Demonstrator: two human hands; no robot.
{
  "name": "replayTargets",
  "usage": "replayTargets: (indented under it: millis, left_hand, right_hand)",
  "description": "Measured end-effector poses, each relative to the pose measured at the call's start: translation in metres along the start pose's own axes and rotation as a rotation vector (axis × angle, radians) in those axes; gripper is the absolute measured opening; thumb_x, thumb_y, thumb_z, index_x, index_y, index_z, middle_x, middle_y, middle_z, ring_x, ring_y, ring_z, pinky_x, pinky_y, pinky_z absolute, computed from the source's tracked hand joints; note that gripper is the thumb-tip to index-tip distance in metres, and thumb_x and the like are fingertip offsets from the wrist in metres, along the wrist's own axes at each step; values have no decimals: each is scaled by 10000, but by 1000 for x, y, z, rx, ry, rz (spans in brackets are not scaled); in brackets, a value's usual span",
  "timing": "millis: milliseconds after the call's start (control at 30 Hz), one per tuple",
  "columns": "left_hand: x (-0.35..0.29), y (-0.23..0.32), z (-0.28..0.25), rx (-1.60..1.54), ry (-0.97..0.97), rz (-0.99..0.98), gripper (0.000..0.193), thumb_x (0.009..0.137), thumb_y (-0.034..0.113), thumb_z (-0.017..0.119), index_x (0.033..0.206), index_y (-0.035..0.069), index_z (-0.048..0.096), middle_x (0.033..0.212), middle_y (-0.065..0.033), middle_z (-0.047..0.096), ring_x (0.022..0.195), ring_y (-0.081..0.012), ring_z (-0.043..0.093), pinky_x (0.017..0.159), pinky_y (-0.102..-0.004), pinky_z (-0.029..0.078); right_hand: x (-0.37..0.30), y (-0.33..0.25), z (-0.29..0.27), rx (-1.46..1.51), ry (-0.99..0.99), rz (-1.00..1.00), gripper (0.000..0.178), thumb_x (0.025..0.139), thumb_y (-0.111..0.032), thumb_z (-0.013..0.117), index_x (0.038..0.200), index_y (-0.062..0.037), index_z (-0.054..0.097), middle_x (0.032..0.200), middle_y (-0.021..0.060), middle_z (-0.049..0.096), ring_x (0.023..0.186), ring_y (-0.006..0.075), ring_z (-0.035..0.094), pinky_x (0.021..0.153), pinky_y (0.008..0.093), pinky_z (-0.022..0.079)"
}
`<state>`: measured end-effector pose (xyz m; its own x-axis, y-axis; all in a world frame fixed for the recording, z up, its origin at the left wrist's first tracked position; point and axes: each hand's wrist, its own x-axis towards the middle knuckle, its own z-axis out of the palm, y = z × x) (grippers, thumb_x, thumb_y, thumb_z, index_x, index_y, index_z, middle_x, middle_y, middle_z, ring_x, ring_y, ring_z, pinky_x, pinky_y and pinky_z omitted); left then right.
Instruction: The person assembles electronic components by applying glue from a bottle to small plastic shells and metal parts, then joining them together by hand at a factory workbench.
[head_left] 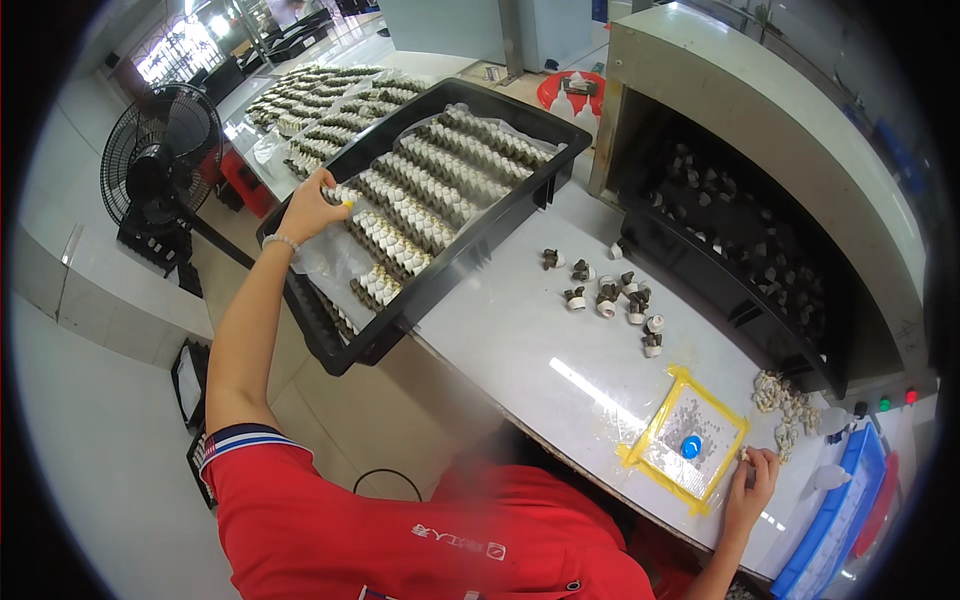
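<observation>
One black pedestal fan [160, 165] is standing at the left, probably for giving some air to the person. Next to it, the left hand [312, 210] is bending its thumb and fingers toward the end of a row in a large black tray [485, 240]; whether they are pinching a piece, I cannot tell. Many small white-and-dark pieces [405, 205] are lying there in close, slanting rows on a translucent plastic sheet, maybe so that each one is easy to find and does not mix with others. The tray is resting partly beyond the edge of the white worktable [520, 330], which seems to be keeping the rows within the left arm's reach. Further right, some loose pieces [607, 308] are sitting in a scattered group, and nearer to the person a yellow tape frame [640, 440] is surrounding a speckled patch, perhaps for marking a fixed working place. Inside it, a blue round object [691, 446] is lying. Just beside the frame's right edge, the right hand [757, 483] appears to be pinching a small pale piece [744, 454] between thumb and finger. Beyond, a pale heap [785, 400] is waiting close to this hand, likely for quick picking.
</observation>
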<state>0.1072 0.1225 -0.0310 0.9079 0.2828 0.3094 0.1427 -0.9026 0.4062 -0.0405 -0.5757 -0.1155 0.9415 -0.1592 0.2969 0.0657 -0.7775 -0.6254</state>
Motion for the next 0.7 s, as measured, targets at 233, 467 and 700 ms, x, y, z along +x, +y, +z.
replayTargets:
  millis: [233,467,700]
  left_hand:
    - [9,-11,6,1,-106,15,419,585,238,732,861,40,488,714,-98,520,631,-202,502,611,-317,427]
    - [10,-17,9,-39,-156,40,385,607,238,730,852,42,506,700,-65,499,631,-155,474,602,-300,415]
    - [18,-38,15,-146,-304,-28,263,730,167,715,890,52,540,738,-10,553,692,-85,519,632,-235,419]
  right_hand:
    - [0,2,0,-55,8,-42,170,815,52,528,970,15,586,1017,112,495,877,219,545,684,277,470]
    - [0,6,0,-70,-7,-23,168,822,37,524,975,15,588,1023,117,498,888,228,547,694,281,470]
    - [-1,8,2,-37,0,-4,167,830,34,526,984,12,586,1040,111,496,877,213,550,650,267,471]
